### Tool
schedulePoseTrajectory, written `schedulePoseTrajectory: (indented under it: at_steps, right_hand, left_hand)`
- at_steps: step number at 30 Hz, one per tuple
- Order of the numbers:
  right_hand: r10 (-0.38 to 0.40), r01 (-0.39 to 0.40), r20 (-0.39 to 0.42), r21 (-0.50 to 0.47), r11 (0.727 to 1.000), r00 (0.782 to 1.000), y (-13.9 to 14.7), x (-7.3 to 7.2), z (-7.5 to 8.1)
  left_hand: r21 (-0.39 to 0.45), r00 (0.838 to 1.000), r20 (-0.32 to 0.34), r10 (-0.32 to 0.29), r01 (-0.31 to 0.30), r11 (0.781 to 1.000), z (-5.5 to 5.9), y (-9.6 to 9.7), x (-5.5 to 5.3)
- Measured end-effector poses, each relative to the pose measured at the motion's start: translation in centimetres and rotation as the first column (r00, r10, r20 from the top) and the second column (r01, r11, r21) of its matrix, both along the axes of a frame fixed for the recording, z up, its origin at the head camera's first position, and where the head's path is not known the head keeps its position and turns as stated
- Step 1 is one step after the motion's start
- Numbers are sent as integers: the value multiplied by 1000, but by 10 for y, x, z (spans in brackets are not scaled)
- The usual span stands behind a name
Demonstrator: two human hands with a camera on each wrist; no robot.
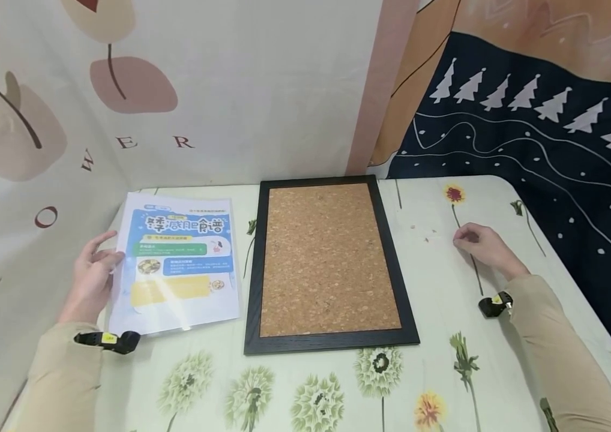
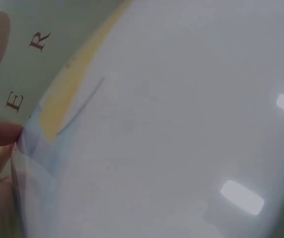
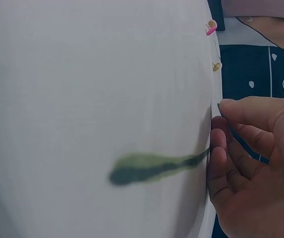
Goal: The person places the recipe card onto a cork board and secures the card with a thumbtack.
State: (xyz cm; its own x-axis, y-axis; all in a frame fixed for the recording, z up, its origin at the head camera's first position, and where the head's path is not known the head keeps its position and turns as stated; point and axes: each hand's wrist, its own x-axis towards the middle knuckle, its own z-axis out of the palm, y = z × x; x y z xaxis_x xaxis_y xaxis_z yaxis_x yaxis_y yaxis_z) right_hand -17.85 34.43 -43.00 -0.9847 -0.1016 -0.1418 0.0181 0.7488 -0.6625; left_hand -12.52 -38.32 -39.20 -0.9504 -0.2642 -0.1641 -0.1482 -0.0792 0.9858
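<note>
At the left of the table, in the head view, my left hand [image 1: 92,273] pinches the left edge of a printed sheet [image 1: 181,252] in a clear, glossy sleeve. The sheet bears Chinese writing on blue, green and yellow panels. Up close, the left wrist view shows the sheet's pale back [image 2: 156,148] curving away from the fingertips [image 2: 3,133]. A cork board [image 1: 329,258] in a black frame lies flat beside it. My right hand [image 1: 484,246] rests low at the table's right, fingers loosely bent, a gap between thumb and forefinger; I see nothing between them.
Small push pins [image 1: 427,234] lie on the table between the board and my right hand. The right wrist view shows gold pins [image 3: 216,66] and a pink one [image 3: 211,30]. The tablecloth [image 1: 284,384] has printed flowers; hanging cloths [image 1: 262,90] stand behind.
</note>
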Motion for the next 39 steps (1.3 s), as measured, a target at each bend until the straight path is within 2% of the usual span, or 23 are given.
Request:
schedulePoseTrajectory:
  at_steps: [4, 8, 12, 16, 20, 28, 39]
  right_hand:
    - [-1, 1, -6, -8, 1000, 1000, 1, -1, 0]
    - [-12, 11, -18, -22, 1000, 1000, 2, -2, 0]
    - [-17, 14, -59, -37, 999, 998, 0, -5, 0]
    - [-47, 45, -90, -30, 999, 995, 1, -5, 0]
    - [-73, 71, -80, -28, 997, 994, 2, -3, 2]
    - [-73, 72, -52, -33, 997, 996, 0, -3, 4]
    - [-83, 85, 26, -58, 995, 996, -3, -1, 3]
  left_hand:
    - [30, 999, -55, 0, 2, 1000, 11, 1, -2]
    - [100, 993, -120, 1, 12, 995, 23, 2, -1]
    - [150, 985, -173, -10, 37, 988, 33, 3, 0]
    - [189, 978, -205, -41, 81, 979, 41, 9, -1]
    - [220, 975, -216, -49, 97, 971, 46, 20, -3]
    - [218, 970, -237, -57, 110, 970, 43, 41, -7]
    - [227, 968, -238, -83, 139, 964, 25, 64, -13]
